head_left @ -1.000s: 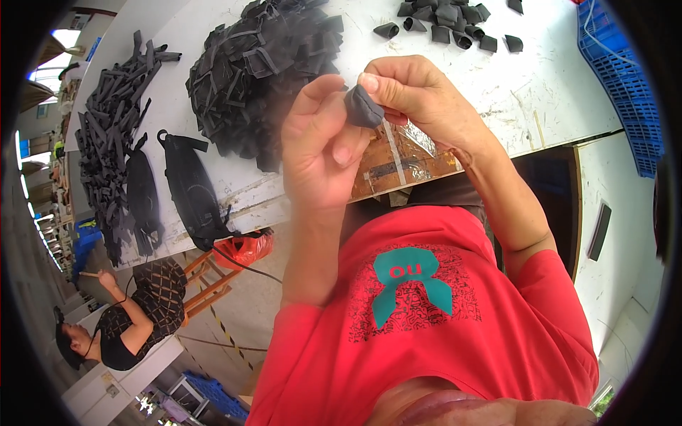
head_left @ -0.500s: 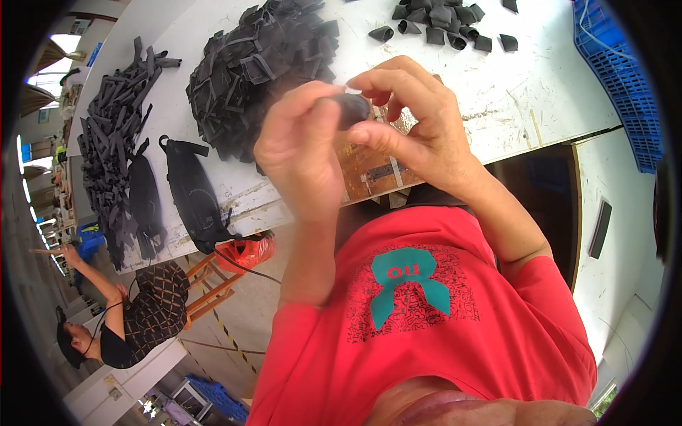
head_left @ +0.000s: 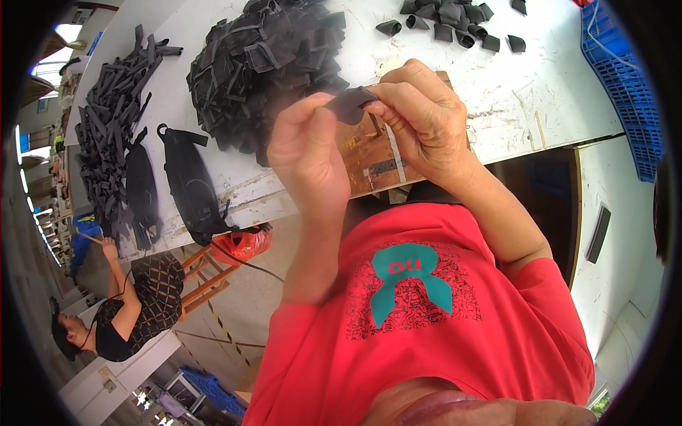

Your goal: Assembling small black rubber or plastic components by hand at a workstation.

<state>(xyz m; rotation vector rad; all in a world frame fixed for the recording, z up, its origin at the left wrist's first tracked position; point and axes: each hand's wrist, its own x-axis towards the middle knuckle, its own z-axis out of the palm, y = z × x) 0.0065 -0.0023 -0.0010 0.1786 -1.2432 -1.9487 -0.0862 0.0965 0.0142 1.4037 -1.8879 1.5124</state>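
Observation:
Between my two hands, above the table's near edge, is a small black fabric piece (head_left: 348, 106). My left hand (head_left: 309, 153) pinches its left end between thumb and fingers. On the other end, the thumb and fingertips of my right hand (head_left: 426, 121) are closed. The piece looks curved, with a fold or opening by my right fingertips. Beyond my left hand rises a big heap of flat black fabric pieces (head_left: 263, 71). Farther off to the right lie several small black tube-shaped pieces (head_left: 447, 21).
Long black strips (head_left: 114, 128) are piled at the table's left, beside two black pouches (head_left: 188, 184). A blue plastic crate (head_left: 621, 92) stands at the right edge. A red plastic bag (head_left: 245, 248) rests on a wooden stool (head_left: 206, 291). Another person (head_left: 142, 305) sits at the left.
The black piece, rounded and tube-like before, now shows flatter and wider between my hands. My right fingers have closed onto its end. The other person's arm has lowered toward the table.

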